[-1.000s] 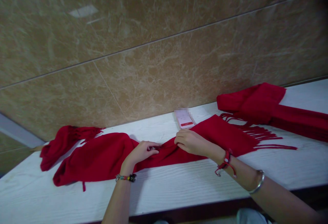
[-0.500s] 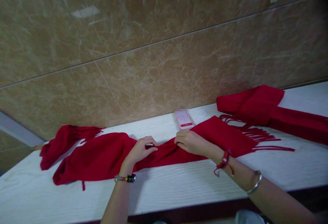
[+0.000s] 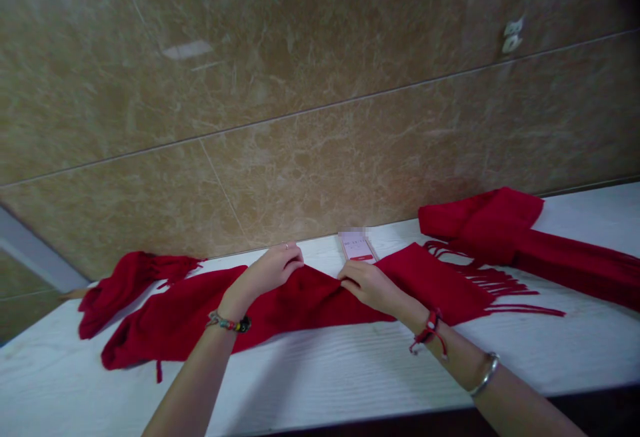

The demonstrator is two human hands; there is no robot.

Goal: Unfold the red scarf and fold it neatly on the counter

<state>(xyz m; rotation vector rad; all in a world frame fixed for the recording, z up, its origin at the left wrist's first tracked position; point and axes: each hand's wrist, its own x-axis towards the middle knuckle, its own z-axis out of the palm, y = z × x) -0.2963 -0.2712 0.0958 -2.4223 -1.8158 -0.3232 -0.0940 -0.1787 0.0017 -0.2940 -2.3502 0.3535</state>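
Note:
A long red scarf [image 3: 300,300] with a fringed end lies across the white table [image 3: 350,377]. My left hand [image 3: 267,272] pinches the scarf's far edge near its middle, fingers closed on the cloth. My right hand [image 3: 367,285] grips the same far edge a little to the right, close to a phone [image 3: 357,248]. Between the two hands the cloth is pulled out flat. The scarf's left part stays bunched.
A second red scarf [image 3: 515,237] lies at the right, along the wall. Another red bundle [image 3: 125,280] sits at the far left. The phone rests against the brown marble wall [image 3: 320,110]. The table's near edge runs along the bottom.
My left hand has moved away from me toward the wall, drawing the scarf's edge with it, so the middle of the scarf is now spread wider. The right hand has barely shifted.

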